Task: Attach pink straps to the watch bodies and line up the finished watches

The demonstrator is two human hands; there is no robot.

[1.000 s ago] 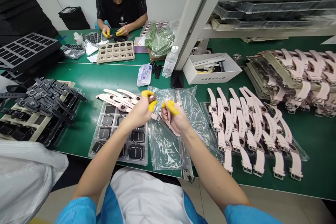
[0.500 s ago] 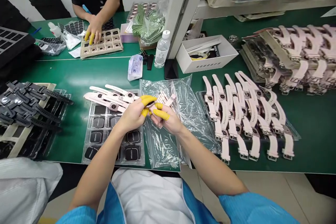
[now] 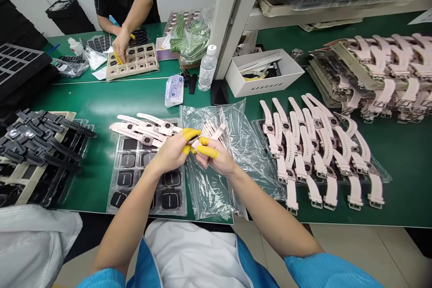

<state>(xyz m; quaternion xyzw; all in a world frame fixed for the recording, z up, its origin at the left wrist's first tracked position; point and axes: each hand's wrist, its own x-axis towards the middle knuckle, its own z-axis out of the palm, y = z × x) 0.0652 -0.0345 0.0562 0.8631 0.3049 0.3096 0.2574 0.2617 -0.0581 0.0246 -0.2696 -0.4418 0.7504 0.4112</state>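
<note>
My left hand (image 3: 171, 153), with yellow finger cots on its fingers, pinches a small watch (image 3: 193, 140) that is mostly hidden. Fingers of my right hand (image 3: 219, 158), also in yellow cots, are closed on a pale pink watch strap (image 3: 201, 161) held against the watch. Whether the two are joined I cannot tell. Beneath both hands lies a clear plastic bag (image 3: 207, 195) with more pink straps (image 3: 209, 128) on or in it. To the left, a clear compartment tray (image 3: 113, 189) holds black square pieces, and several pink-strapped watches (image 3: 147, 140) lie across its far end.
Rows of pink-strapped watches (image 3: 303, 144) cover the right side, with stacked trays (image 3: 337, 69) behind. Dark-strapped watches (image 3: 33, 132) lie at left. A bottle (image 3: 207, 69) and white box (image 3: 266, 81) stand near a post (image 3: 232, 22). Opposite, a co-worker's hand (image 3: 121, 47) reaches into a tray (image 3: 135, 72).
My hands stay together on the watch and strap, with small finger shifts. The view has shifted slightly. Across the table, the co-worker's hand has changed position over the tray.
</note>
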